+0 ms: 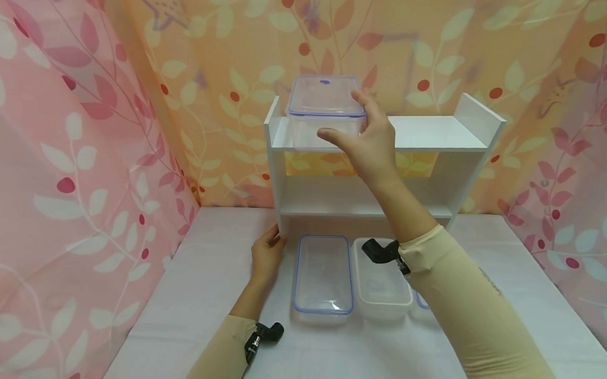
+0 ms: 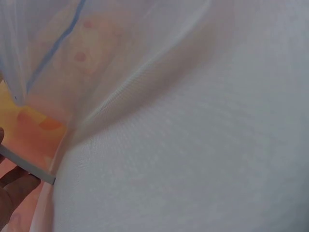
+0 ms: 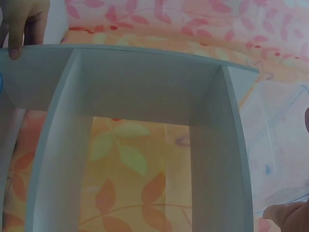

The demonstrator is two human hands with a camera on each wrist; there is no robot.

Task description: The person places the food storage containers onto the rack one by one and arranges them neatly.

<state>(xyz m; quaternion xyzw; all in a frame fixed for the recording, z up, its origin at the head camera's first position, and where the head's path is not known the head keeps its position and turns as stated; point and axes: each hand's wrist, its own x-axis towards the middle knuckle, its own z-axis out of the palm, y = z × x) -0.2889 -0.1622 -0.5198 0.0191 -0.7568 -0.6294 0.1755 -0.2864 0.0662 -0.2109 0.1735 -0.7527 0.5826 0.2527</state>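
Note:
My right hand (image 1: 372,139) holds a clear lidded container (image 1: 324,105) with a blue rim, thumb in front and fingers at its right side. The container is at the left end of the top board of a white shelf (image 1: 438,133); whether its base touches the board, I cannot tell. In the right wrist view, the container (image 3: 275,140) shows beside the shelf's top board (image 3: 217,145). Down at the shelf's lower left, my left hand (image 1: 267,256) grips the side panel's edge. Fingers of that hand (image 2: 17,191) lie on both sides of the panel (image 2: 26,164) in the left wrist view.
On the white-covered table (image 1: 186,309) before the shelf stand a blue-rimmed clear container (image 1: 324,275) and, to its right, a whitish container (image 1: 383,283). Part of another blue-rimmed item (image 1: 422,300) shows behind my right forearm. Patterned curtains (image 1: 228,50) hang behind and at both sides.

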